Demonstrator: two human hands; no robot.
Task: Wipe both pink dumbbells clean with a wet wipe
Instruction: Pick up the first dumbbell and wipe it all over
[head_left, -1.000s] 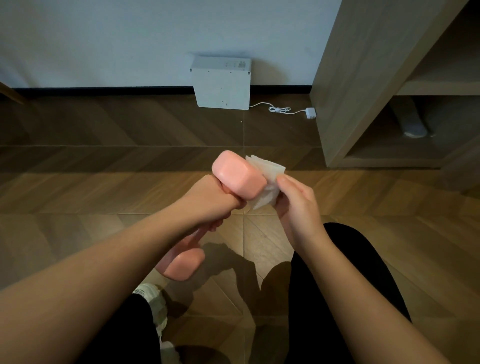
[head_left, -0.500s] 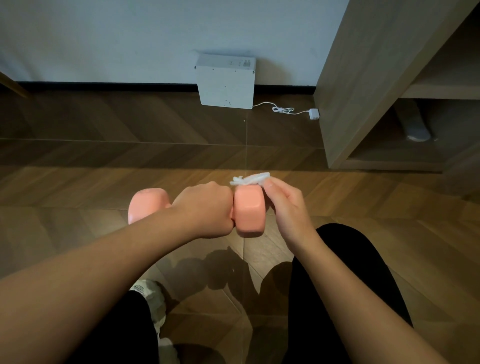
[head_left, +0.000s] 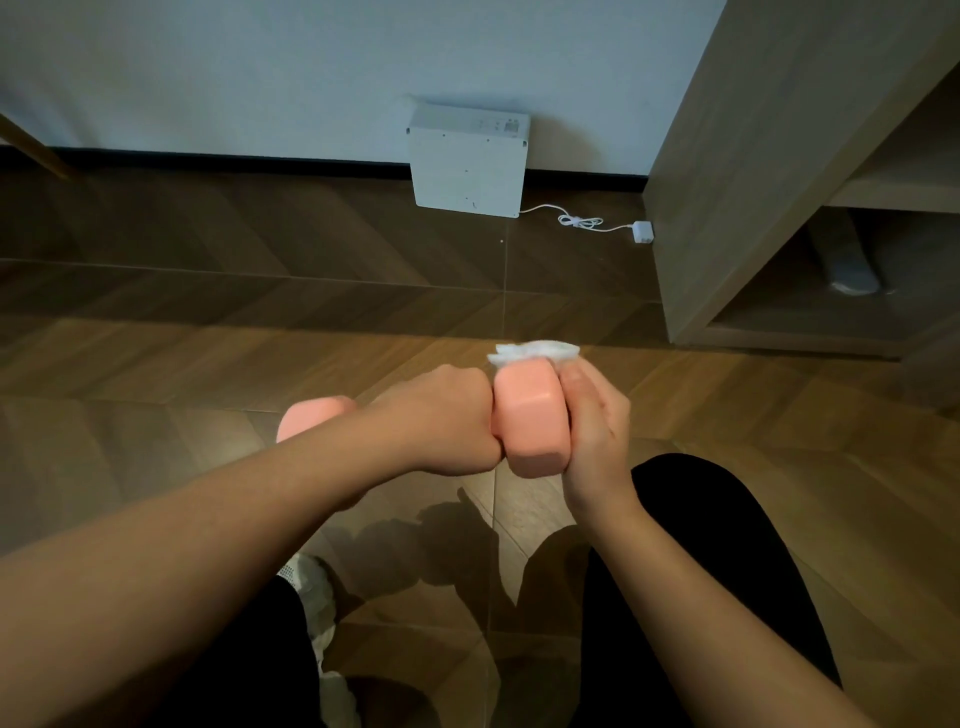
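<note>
Pink dumbbell (head_left: 530, 415) stays level because your left hand (head_left: 441, 421) clenches its handle while your right hand (head_left: 592, 415) presses the wet wipe (head_left: 535, 352) against its end.

The pink dumbbell (head_left: 530, 415) lay level, ends at three and nine o'clock; the white wet wipe (head_left: 532, 351) was bunched atop the three o'clock end.

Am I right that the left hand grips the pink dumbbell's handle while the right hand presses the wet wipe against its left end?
Not quite. The head view shows the right hand pressing the wet wipe against the pink dumbbell's right end, not its left. The left hand does grip the handle.
</note>
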